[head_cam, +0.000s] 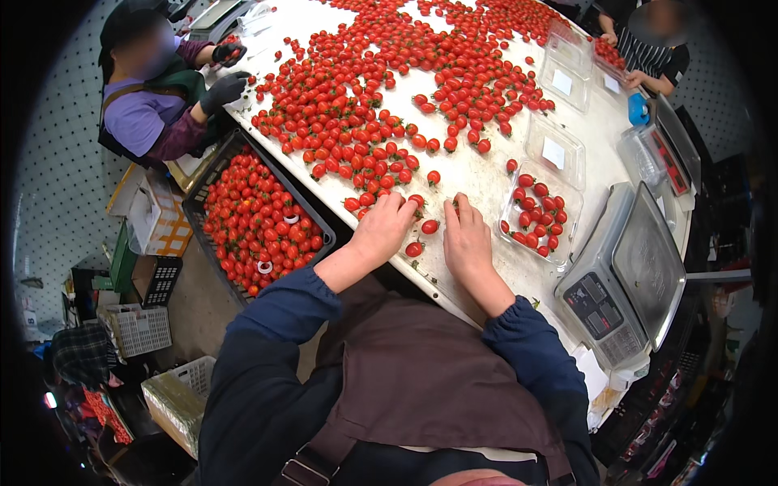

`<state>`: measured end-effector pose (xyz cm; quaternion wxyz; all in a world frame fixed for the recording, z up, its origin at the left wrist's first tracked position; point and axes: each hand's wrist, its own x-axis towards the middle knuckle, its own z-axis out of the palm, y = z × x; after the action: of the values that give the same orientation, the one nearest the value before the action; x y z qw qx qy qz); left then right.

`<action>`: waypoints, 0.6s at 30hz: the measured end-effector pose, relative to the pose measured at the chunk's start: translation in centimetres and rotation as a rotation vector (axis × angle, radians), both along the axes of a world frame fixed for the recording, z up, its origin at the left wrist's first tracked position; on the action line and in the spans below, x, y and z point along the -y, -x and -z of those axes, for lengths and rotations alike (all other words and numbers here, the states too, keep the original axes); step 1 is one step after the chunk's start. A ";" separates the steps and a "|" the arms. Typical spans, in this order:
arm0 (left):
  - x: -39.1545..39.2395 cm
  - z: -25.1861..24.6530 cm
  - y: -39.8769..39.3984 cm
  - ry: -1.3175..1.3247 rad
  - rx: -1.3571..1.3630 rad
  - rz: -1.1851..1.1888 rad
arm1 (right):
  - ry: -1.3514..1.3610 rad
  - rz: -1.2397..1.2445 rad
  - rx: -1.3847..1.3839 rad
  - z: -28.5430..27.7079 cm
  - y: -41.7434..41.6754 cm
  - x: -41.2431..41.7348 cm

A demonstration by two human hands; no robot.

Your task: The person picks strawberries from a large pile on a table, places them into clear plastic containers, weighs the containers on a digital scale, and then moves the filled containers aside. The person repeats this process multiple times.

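Many red cherry tomatoes [340, 115] lie spread over a white table [468, 176]. My left hand [383, 228] rests at the near edge of the pile, its fingertips among a few tomatoes; whether it grips one is hidden. To its right my right hand [469, 234] reaches down to the table, fingers bent, with a small dark bit of a tomato or stem at the fingertips. Two loose tomatoes [430, 226] lie between the hands. Right of my right hand, a clear plastic clamshell box [565, 243] stands with its lid laid back, holding several tomatoes in its base.
A digital scale [598, 304] with a metal pan stands at the right. A black crate [331, 234] full of tomatoes is left of the table edge. A gloved co-worker [146, 115] sits at the left, another person [653, 54] at the far right. More clamshells [568, 73] lie beyond.
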<state>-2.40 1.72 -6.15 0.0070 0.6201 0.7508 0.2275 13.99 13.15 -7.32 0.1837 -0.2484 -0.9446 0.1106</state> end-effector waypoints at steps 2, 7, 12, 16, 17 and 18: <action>-0.1 -0.2 0.3 -0.037 0.060 -0.051 | 0.036 0.013 0.050 0.8 0.3 -0.2; 0.4 -0.5 0.7 -0.052 1.122 -0.278 | 0.142 0.036 -0.081 1.9 0.6 -0.4; 1.0 -1.1 0.7 -0.169 1.600 -0.267 | -0.181 0.119 -0.127 0.1 1.8 -0.8; 1.2 -0.3 1.0 -0.116 1.249 -0.261 | -0.084 0.092 -0.051 1.4 2.2 -1.6; 1.2 0.0 0.9 -0.150 0.998 -0.245 | -0.088 0.086 -0.039 1.9 2.1 -1.6; 1.1 -0.2 0.7 -0.180 0.747 -0.227 | -0.092 0.081 -0.026 2.4 2.0 -1.6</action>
<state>-3.07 0.60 -5.95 0.1999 0.4060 0.7373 0.5017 12.03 14.71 -9.71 0.2117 -0.2763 -0.9354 0.0627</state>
